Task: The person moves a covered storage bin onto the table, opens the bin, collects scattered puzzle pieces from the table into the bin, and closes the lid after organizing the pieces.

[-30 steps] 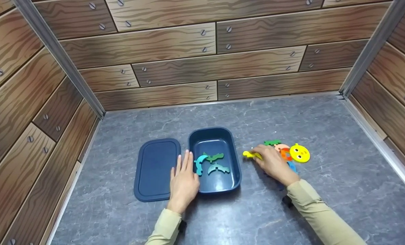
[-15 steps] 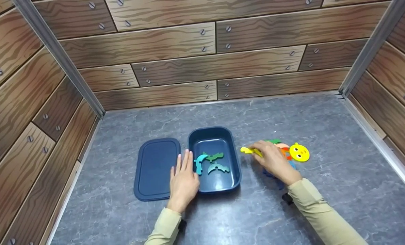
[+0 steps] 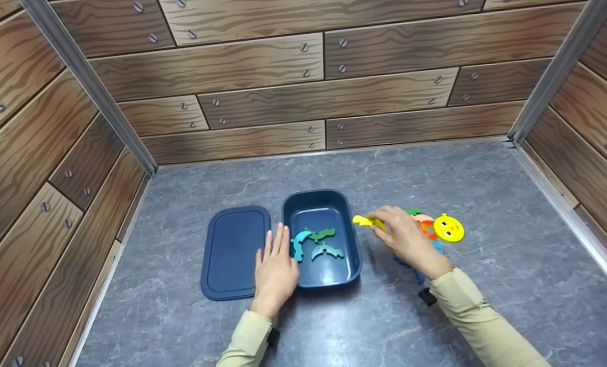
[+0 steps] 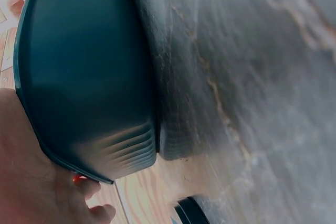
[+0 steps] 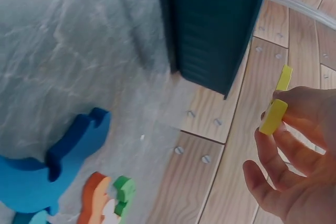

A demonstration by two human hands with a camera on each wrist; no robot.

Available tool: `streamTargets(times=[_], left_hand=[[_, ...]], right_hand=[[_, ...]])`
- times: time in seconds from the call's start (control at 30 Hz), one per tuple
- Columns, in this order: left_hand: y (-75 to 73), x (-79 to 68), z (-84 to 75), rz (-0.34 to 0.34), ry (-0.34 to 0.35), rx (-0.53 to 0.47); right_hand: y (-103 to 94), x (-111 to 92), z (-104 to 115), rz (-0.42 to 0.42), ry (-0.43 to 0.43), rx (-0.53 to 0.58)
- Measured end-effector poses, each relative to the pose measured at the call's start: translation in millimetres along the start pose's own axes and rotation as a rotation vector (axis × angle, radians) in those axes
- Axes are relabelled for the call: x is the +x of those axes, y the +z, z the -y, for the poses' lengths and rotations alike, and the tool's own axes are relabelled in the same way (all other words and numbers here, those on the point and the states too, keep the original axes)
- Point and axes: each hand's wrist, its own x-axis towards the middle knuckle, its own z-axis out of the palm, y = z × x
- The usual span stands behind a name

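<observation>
Here's the right hand [image 3: 410, 244], thumb and fingers pinching a yellow piece [image 3: 362, 220], one end poking out past the fingertips towards the box, and it's up off the table! Looks like the carry, mid-transfer, I'd say; a drop into the box calls for clearing the near rim, then a simple release. Close on that hand's outer side, partly hidden by it, the loose pile: a round yellow face [image 3: 449, 228], a blue piece [image 3: 437, 245], others crowding in. Just ahead of the fingertips, the blue box [image 3: 321, 201], with turquoise [image 3: 298, 246], green [image 3: 322, 234] and teal [image 3: 325, 251] pieces lying inside. Across on its far side, the left hand [image 3: 275, 272], fingers straight, grasping nothing, resting along the rim, steadying it, perhaps. Beyond that hand, flat on the table, the lid [image 3: 236, 252]; farthest off, the wood-patterned wall [image 3: 262, 81].
</observation>
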Motion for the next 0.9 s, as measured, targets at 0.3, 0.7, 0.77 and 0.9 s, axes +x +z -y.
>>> streamTargets(times=[0.3,0.7,0.77,0.9], left_hand=[[-0.8,-0.6,-0.6,-0.003,0.003,-0.007],[-2.4,-0.6,-2.3,-0.014,0.005,0.007],[-2.5,-0.6,-2.4,-0.014,0.004,0.011],[-2.3,-1.1,-2.7,-0.011,0.001,0.011]], right_hand=[[-1.5,2.2,12.3,-0.017,-0.044,0.008],[1.7,6.0,23.3,-0.048,-0.125,0.046],[3.2,6.6,24.9,-0.046,-0.125,0.052],[6.8,7.7,27.8,-0.045,-0.117,0.047]])
